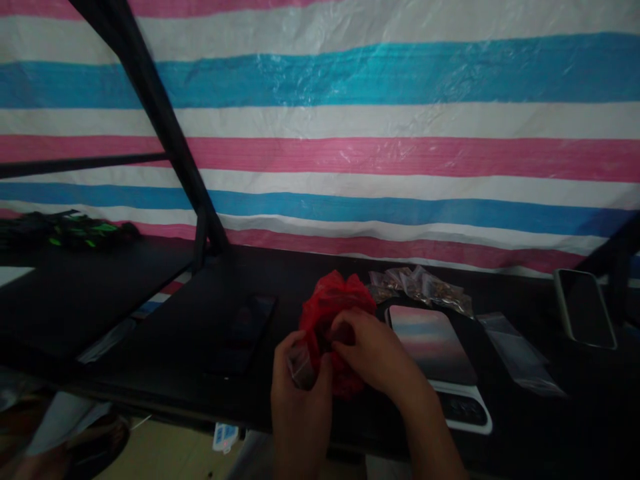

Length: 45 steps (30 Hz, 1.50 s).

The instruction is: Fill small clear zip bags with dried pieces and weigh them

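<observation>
The red bag (345, 290) stands on the dark table (200, 320) directly in front of the person, its crumpled mouth turned toward them. The contents are too dark to identify.

Right hand (367, 347): the fingers are bent at the bag's mouth, thumb and forefinger close together. Whether anything is pinched between them cannot be told. Left hand (303, 407): it grips a small clear bag (300, 365) between thumb and fingers, beside the red bag's near left edge.

Assessment: the step appears to be picking by hand from the red bag with the small bag kept ready. Good practice would be small pinches, the red rim folded well back from the fingers, and the small bag's mouth spread and held close over the red opening, so that dropped pieces fall back in. The left grip should be light enough not to pinch that mouth closed.

Just right of the red bag lies a scale (433, 343); the right forearm passes over or beside its near left edge, contact not determinable. It should be kept off the plate to avoid a false reading. Behind the scale are filled bags (425, 287); to its right, flat clear bags (523, 357), within convenient reach.
</observation>
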Available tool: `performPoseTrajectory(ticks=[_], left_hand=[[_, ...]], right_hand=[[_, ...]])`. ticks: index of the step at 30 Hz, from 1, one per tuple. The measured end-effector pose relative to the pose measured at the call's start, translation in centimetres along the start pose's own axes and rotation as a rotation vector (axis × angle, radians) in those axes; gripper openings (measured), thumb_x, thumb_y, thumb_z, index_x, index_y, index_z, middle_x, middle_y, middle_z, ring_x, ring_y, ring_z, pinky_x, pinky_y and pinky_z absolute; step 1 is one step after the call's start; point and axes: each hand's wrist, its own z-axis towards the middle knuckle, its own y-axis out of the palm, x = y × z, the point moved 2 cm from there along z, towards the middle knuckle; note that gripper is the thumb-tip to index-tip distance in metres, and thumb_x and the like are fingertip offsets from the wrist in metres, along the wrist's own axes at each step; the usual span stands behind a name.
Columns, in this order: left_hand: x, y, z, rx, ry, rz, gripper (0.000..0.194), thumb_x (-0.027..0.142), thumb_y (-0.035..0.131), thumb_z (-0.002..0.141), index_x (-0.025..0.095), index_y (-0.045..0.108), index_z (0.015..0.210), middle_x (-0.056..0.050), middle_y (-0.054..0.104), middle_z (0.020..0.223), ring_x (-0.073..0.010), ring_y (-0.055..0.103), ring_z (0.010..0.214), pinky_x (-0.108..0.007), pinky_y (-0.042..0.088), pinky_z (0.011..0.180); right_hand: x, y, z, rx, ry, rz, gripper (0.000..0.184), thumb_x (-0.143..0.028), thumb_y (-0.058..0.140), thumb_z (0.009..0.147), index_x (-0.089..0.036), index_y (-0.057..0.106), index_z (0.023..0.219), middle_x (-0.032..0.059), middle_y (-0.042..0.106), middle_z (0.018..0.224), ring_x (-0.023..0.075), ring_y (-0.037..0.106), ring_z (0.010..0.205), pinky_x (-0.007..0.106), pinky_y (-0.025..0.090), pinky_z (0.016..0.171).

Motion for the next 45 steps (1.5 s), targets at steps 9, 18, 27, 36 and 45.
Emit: performPoseTrajectory(ticks=[9, 18, 27, 36, 45], left_hand=[[0.3, -0.6, 2.4, 0.054, -0.051, -0.155, 0.056, 0.025, 0.083, 0.057, 0.020, 0.066, 0.110, 0.004, 0.068, 0.077, -0.0138, 0.067, 0.066, -0.022, 0.054, 0.058], [0.9, -1.1, 2.9, 0.061, 0.031, -0.116, 0.053, 0.026, 0.079, 0.056, 0.019, 0.065, 0.107, 0.007, 0.062, 0.072, -0.0117, 0.061, 0.063, -0.021, 0.049, 0.058], [0.5, -0.7, 2.4, -0.042, 0.178, 0.004, 0.054, 0.034, 0.076, 0.074, 0.021, 0.059, 0.123, -0.001, 0.067, 0.096, -0.0164, 0.069, 0.082, -0.029, 0.057, 0.077], [-1.2, -0.4, 2.4, -0.162, 0.219, 0.242, 0.045, 0.047, 0.068, 0.087, 0.024, 0.063, 0.125, -0.006, 0.068, 0.105, -0.0236, 0.066, 0.094, -0.041, 0.053, 0.090], [-0.7, 0.4, 3.2, -0.248, 0.120, 0.110, 0.039, 0.050, 0.074, 0.082, 0.021, 0.069, 0.108, -0.008, 0.077, 0.100, -0.0251, 0.074, 0.089, -0.037, 0.058, 0.080]], right_hand=[[-0.2, 1.1, 0.6, -0.015, -0.015, 0.118, 0.011, -0.018, 0.074, 0.087, -0.026, 0.075, 0.095, 0.0008, 0.082, 0.100, 0.0213, 0.075, 0.094, 0.032, 0.046, 0.080], [1.6, 1.4, 0.7, -0.060, -0.010, 0.281, 0.008, -0.026, 0.070, 0.092, -0.022, 0.075, 0.098, 0.0021, 0.080, 0.094, 0.0184, 0.074, 0.086, 0.029, 0.049, 0.073], [2.2, 0.3, 0.9, -0.065, 0.060, 0.429, 0.011, -0.027, 0.068, 0.096, -0.020, 0.074, 0.102, 0.0026, 0.077, 0.088, 0.0176, 0.070, 0.080, 0.027, 0.048, 0.067], [1.5, -1.8, 0.3, 0.072, 0.030, 0.540, 0.015, -0.035, 0.066, 0.095, -0.022, 0.071, 0.102, 0.0022, 0.078, 0.090, 0.0202, 0.074, 0.085, 0.030, 0.053, 0.073], [-1.9, -1.8, -1.2, 0.067, -0.141, 0.400, 0.017, -0.015, 0.073, 0.089, -0.027, 0.075, 0.101, -0.0031, 0.077, 0.100, 0.0173, 0.071, 0.094, 0.030, 0.052, 0.086]])
